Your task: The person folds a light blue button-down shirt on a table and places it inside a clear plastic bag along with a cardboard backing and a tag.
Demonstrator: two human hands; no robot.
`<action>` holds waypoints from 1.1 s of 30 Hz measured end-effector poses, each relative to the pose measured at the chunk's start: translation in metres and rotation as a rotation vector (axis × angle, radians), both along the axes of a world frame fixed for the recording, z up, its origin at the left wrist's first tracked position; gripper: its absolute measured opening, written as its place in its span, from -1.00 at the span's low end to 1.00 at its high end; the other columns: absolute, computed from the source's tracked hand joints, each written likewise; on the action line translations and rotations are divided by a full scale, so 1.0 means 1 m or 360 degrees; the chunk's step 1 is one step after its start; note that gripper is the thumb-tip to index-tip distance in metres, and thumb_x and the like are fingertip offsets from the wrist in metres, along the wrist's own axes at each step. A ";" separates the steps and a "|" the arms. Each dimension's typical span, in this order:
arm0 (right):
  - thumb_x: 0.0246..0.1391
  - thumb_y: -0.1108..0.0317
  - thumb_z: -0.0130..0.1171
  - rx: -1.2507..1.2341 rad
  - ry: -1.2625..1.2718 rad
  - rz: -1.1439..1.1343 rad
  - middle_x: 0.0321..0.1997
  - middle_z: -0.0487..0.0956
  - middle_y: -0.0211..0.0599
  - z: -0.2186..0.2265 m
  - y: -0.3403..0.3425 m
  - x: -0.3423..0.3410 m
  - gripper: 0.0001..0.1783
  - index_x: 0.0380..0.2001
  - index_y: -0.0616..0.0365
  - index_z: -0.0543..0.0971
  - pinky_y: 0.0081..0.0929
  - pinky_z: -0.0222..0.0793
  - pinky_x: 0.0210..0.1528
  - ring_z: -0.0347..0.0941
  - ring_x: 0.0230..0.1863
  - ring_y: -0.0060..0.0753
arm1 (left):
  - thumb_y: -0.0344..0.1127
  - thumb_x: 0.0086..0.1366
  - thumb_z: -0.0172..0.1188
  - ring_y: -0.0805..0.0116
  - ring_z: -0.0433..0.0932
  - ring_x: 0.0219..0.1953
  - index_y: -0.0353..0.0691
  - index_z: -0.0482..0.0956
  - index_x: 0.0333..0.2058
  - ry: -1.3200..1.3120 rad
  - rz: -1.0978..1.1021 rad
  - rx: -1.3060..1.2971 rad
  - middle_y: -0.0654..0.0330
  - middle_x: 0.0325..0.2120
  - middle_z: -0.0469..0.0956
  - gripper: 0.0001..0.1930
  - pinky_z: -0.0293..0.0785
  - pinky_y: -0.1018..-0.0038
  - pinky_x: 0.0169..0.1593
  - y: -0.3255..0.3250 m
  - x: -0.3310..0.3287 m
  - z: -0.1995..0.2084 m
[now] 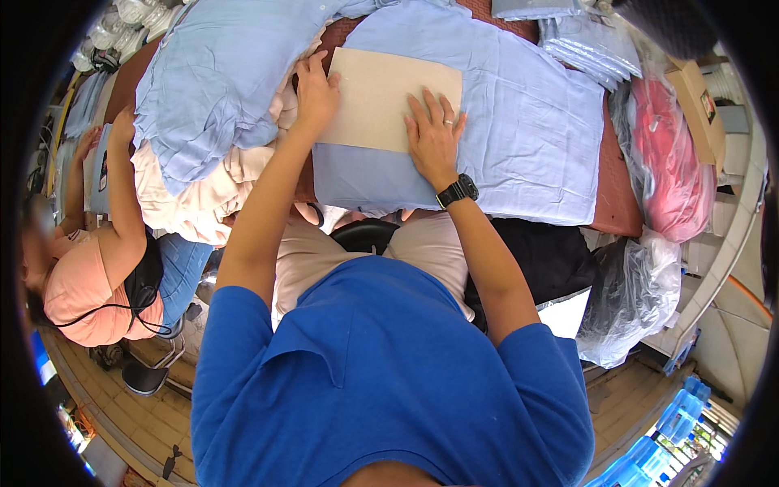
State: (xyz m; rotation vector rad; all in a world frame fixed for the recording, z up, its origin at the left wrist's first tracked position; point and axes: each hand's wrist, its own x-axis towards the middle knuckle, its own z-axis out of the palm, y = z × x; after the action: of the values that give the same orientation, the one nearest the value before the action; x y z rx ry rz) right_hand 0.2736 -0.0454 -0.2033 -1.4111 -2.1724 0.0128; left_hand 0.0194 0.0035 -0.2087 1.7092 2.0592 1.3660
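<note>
A light blue garment (527,122) lies spread flat on the table in front of me. On its left part rests a beige rectangular sheet of cardboard (381,97). My right hand (436,138) lies on the right side of the cardboard, fingers apart, with a ring on one finger and a black watch on the wrist. At the cardboard's left edge is my left hand (318,96), its fingers spread and slightly bent. Whether its fingertips press the board or the cloth beside it, I cannot tell.
A heap of light blue garments (215,81) is to the left, over cream cloth (195,191). Folded, bagged garments (588,45) lie far right, near red cloth in clear plastic (665,154) and a cardboard box (696,114). Another person (101,276) sits at the left.
</note>
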 end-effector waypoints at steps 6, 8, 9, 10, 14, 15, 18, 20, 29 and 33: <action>0.30 0.14 0.05 -0.0003 0.0008 -0.0043 0.43 0.28 -0.40 -0.004 0.001 0.008 -0.56 0.22 -0.16 0.49 0.49 -0.21 0.39 0.06 0.45 -0.06 | -0.53 0.13 0.35 0.21 0.60 -0.27 -0.15 0.55 0.03 -0.0332 -0.0112 -0.0195 -0.09 0.00 0.39 -0.54 0.49 0.32 0.01 0.005 0.007 0.019; 0.30 0.14 0.05 0.0007 0.0004 -0.0037 0.43 0.28 -0.39 -0.003 0.002 0.006 -0.56 0.21 -0.15 0.49 0.49 -0.21 0.39 0.06 0.45 -0.05 | -0.53 0.13 0.35 0.21 0.60 -0.28 -0.15 0.56 0.01 -0.0349 -0.0103 -0.0202 -0.06 -0.01 0.39 -0.56 0.49 0.32 0.01 0.004 0.006 0.018; 0.30 0.14 0.05 0.0007 0.0005 -0.0036 0.43 0.28 -0.39 -0.003 0.002 0.006 -0.57 0.21 -0.15 0.49 0.49 -0.21 0.39 0.06 0.45 -0.06 | -0.53 0.12 0.35 0.18 0.59 -0.22 -0.15 0.57 0.01 -0.0348 -0.0098 -0.0232 -0.06 -0.01 0.39 -0.56 0.48 0.29 0.03 0.003 0.006 0.017; 0.30 0.14 0.05 0.0009 0.0009 -0.0028 0.43 0.29 -0.39 -0.002 0.002 0.005 -0.57 0.21 -0.15 0.50 0.50 -0.21 0.39 0.06 0.45 -0.06 | -0.54 0.11 0.35 0.15 0.58 -0.17 -0.16 0.57 0.00 -0.0343 -0.0087 -0.0261 -0.05 -0.02 0.39 -0.57 0.47 0.27 0.05 0.003 0.003 0.014; 0.29 0.12 0.06 0.0024 -0.0004 -0.0025 0.42 0.29 -0.38 -0.004 0.002 0.003 -0.56 0.21 -0.15 0.50 0.50 -0.21 0.39 0.06 0.45 -0.05 | -0.46 0.15 0.33 0.07 0.45 0.06 -0.13 0.58 -0.02 0.0446 -0.0287 0.0258 0.03 0.07 0.40 -0.62 0.39 0.14 0.14 -0.003 0.004 0.012; 0.29 0.12 0.06 0.0017 -0.0010 -0.0033 0.42 0.29 -0.38 -0.004 0.003 0.004 -0.56 0.21 -0.15 0.50 0.50 -0.21 0.39 0.06 0.45 -0.05 | -0.42 0.17 0.33 0.06 0.41 0.11 -0.11 0.59 -0.02 0.0490 -0.0491 0.0265 0.06 0.11 0.39 -0.64 0.36 0.12 0.17 -0.004 0.010 0.014; 0.27 0.12 0.09 0.0004 -0.0013 -0.0046 0.42 0.30 -0.37 -0.006 0.004 0.005 -0.54 0.21 -0.15 0.50 0.50 -0.21 0.39 0.07 0.44 -0.03 | -0.24 0.26 0.28 0.07 0.33 0.23 -0.02 0.58 0.05 0.0615 -0.1039 0.0144 0.15 0.21 0.36 -0.64 0.27 0.13 0.26 -0.022 0.038 0.019; 0.25 0.15 0.11 0.0010 -0.0011 -0.0044 0.41 0.30 -0.34 -0.002 0.002 0.005 -0.54 0.21 -0.14 0.49 0.50 -0.22 0.39 0.06 0.44 -0.01 | -0.12 0.30 0.24 0.09 0.27 0.30 0.05 0.56 0.10 0.0657 -0.1175 0.0005 0.21 0.27 0.33 -0.61 0.18 0.15 0.32 -0.033 0.046 0.016; 0.04 0.40 0.35 -0.1918 0.0766 0.0456 0.01 0.55 -0.08 0.030 -0.156 0.005 -0.45 0.10 0.25 0.44 -0.30 0.50 -0.11 0.54 -0.12 -0.13 | 0.06 0.26 0.25 0.20 0.14 0.38 0.23 0.55 0.11 0.0615 -0.1113 -0.0194 0.37 0.28 0.32 -0.56 0.03 0.16 0.39 -0.039 0.046 0.010; -0.08 0.52 0.44 -0.2468 0.2014 -0.0533 0.02 0.54 -0.07 -0.092 -0.164 0.016 -0.26 0.17 0.30 0.31 -0.40 0.54 -0.08 0.55 -0.06 -0.30 | 0.07 0.25 0.25 0.21 0.14 0.38 0.24 0.55 0.10 0.0617 -0.1103 -0.0169 0.38 0.28 0.32 -0.56 0.03 0.16 0.38 -0.038 0.044 0.010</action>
State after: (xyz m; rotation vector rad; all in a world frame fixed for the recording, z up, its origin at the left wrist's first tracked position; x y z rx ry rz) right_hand 0.2895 -0.2093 -0.2949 -1.5502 -0.5649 2.1050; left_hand 0.0638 -0.0342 -0.1987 2.4460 1.3894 0.7383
